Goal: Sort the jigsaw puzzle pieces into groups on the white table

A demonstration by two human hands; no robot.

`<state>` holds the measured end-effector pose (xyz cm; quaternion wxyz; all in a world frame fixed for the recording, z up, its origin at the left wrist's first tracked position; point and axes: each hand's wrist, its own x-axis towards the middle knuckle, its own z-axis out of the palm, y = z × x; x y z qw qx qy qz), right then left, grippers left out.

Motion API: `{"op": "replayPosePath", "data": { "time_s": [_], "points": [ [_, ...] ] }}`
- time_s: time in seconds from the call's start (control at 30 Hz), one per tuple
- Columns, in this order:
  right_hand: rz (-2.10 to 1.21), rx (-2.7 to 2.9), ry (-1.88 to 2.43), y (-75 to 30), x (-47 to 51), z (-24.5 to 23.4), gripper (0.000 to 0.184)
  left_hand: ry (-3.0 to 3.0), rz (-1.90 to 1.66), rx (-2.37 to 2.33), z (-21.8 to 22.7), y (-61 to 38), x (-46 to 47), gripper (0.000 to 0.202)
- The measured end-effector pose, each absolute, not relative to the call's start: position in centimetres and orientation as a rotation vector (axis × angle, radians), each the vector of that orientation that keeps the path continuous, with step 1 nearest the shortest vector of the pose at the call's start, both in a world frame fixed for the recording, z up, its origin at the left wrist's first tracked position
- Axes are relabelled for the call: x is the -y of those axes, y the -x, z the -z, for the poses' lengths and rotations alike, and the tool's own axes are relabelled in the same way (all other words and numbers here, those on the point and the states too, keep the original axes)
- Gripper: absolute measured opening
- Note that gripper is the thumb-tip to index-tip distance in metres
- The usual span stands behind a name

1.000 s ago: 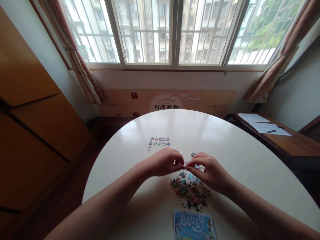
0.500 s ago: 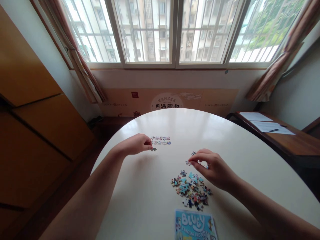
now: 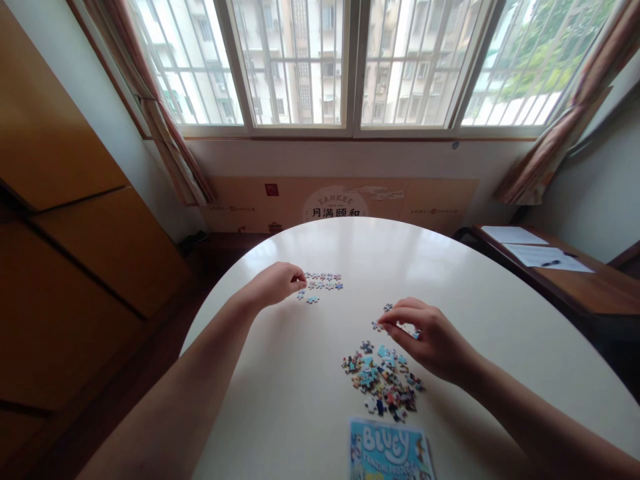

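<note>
On a round white table [image 3: 450, 280] my left hand [image 3: 273, 283] is curled, its fingertips pinched at the left end of a short row of joined puzzle pieces [image 3: 323, 282]. A loose blue piece [image 3: 313, 300] lies just below that row. My right hand [image 3: 430, 337] hovers above a heap of loose puzzle pieces [image 3: 383, 380], fingers bent and pinching small pieces near its far edge. A blue puzzle box [image 3: 390, 452] with white lettering lies at the near table edge.
A wooden side desk [image 3: 575, 283] with papers [image 3: 547, 257] and a pen stands to the right. Wooden cabinets [image 3: 75, 220] fill the left. Barred windows with curtains and a printed cardboard panel [image 3: 340, 203] lie beyond the table.
My left hand has moved away from my right hand, up and left to the joined row. A blue piece now lies below that row. My right hand has stayed near the heap.
</note>
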<state>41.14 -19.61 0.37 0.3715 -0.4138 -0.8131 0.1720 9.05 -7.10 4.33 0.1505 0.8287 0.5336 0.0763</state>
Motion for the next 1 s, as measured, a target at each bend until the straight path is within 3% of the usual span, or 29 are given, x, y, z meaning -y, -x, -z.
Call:
{"op": "replayPosePath", "data": {
  "time_s": [0.67, 0.83, 1.0],
  "points": [
    [-0.445, 2.130, 1.038, -41.2, 19.6, -0.5, 0.015, -2.461, -0.163, -1.344, -3.6, -10.2, 7.5, 0.023],
    [-0.436, 2.130, 1.022, -41.2, 19.7, -0.5, 0.016, -2.390, -0.340, -1.610, -5.0, -8.0, 6.9, 0.030],
    [-0.444, 2.134, 1.025, -41.2, 19.7, -0.4, 0.014, -2.256, -0.190, -1.825, -4.9, -6.9, 6.7, 0.034]
  ]
}}
